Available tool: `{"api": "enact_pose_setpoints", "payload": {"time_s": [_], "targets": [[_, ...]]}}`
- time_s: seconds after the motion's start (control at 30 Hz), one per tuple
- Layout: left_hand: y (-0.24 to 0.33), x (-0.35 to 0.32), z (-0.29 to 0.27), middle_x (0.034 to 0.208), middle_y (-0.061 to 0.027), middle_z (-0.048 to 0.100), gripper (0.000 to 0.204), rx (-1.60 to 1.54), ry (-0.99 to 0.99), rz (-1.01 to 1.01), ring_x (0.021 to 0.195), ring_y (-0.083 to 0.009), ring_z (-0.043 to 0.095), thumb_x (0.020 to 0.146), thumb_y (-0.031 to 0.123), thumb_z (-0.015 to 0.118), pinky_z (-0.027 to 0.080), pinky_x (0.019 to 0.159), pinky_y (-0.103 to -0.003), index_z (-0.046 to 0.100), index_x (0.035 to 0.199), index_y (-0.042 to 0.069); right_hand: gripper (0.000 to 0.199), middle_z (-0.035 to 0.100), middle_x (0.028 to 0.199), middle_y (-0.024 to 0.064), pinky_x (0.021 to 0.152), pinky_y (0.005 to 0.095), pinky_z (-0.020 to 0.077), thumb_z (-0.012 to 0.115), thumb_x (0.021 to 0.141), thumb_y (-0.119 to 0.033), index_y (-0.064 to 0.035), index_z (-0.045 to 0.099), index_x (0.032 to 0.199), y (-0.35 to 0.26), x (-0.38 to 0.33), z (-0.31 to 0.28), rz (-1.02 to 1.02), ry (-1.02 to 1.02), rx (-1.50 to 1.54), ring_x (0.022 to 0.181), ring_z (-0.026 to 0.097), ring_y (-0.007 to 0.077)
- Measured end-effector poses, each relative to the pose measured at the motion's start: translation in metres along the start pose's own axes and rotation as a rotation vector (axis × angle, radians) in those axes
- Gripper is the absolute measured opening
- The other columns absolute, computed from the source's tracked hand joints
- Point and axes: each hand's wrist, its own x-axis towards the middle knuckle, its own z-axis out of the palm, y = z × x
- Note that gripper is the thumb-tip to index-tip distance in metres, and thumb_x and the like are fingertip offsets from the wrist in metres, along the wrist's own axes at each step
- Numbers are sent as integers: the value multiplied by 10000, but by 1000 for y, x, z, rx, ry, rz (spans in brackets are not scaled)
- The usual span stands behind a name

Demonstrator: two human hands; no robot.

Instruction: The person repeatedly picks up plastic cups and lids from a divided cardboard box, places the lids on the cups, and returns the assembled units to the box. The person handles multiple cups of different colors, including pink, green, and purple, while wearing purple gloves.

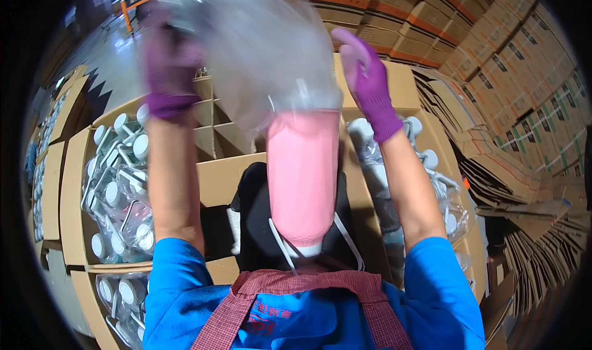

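Both my hands wear purple gloves and are raised in front of me. My left hand [168, 66] and my right hand [365, 77] each grip a side of a clear plastic bag [259, 48] held up between them. A pink bottle [302, 177] hangs mouth-down in the bag, its white cap [306, 249] and thin white handle near my chest. Below it lies an open cardboard box [222, 177] with dividers.
A box [73, 190] at my left holds several bagged white-capped bottles. More bagged bottles [425, 165] lie at my right. Flattened cartons [524, 227] pile at the far right. Stacked cardboard boxes [468, 36] rise behind.
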Motion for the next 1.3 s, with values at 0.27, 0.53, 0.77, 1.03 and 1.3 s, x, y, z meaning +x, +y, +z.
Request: {"api": "enact_pose_setpoints", "payload": {"time_s": [0.27,0.53,0.77,1.03,1.3], "targets": [[33,-215,-138,1189,-182,664,442,1665,-994,-175,1067,-351,645,853,242,695,511,930,-400,629,1269,109,267,710,1020,195,833,362,531,532,979,-179,-50,699,1144,128,-99,21,448,-453,295,953,704,300],[41,-218,23,1329,-203,550,525,362,-603,-488,1228,-319,555,987,357,519,424,1036,-394,486,1388,21,486,708,966,192,803,449,533,504,968,-503,-79,740,1009,121,-57,101,329,-796,-151,891,677,380],[-19,-124,-29,1442,-187,514,688,507,-250,-327,1321,-281,501,1052,534,284,345,1151,-399,487,1421,-10,164,712,875,117,787,455,522,619,890,-208,-162,744,985,-32,-49,85,113,-448,219,826,678,343],[-87,-89,23,1405,-182,549,524,366,-195,-497,1311,-317,518,1044,366,362,361,1144,-440,534,1390,12,612,593,1337,196,1070,362,435,297,1080,-428,70,565,1313,90,-52,42,202,-456,330,1262,564,258],[-125,-52,36,1474,-169,489,565,249,-100,-553,1413,-297,413,984,297,505,273,1193,-417,431,1472,22,573,689,1167,178,1054,377,440,369,1011,-377,61,568,1322,156,-45,54,450,-514,493,1147,630,230]]}}
